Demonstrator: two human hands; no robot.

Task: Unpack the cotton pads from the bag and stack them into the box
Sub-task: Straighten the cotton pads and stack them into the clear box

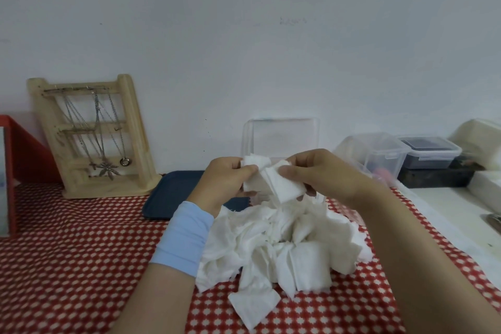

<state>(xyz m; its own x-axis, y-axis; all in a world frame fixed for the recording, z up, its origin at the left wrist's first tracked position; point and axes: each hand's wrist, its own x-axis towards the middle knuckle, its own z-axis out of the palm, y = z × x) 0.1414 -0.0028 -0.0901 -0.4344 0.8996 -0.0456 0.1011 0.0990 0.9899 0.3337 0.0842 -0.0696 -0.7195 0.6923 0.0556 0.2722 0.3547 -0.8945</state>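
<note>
A loose heap of white square cotton pads [287,247] lies on the red patterned tablecloth in front of me. Above the heap, my left hand [225,182] pinches a few pads [256,161] by their upper edge. My right hand [322,173] grips another small bunch of pads [284,184], tilted down to the right. The two hands meet just in front of a clear plastic box [282,135] with its lid standing upright behind it. The box's lower part is hidden by my hands. No bag is visible.
A dark blue tray [173,192] lies left of the box. A wooden jewellery stand [92,138] with necklaces leans at the back left, beside a red frame [16,171]. Clear lidded containers [379,154] and a dark one [431,154] sit at the right.
</note>
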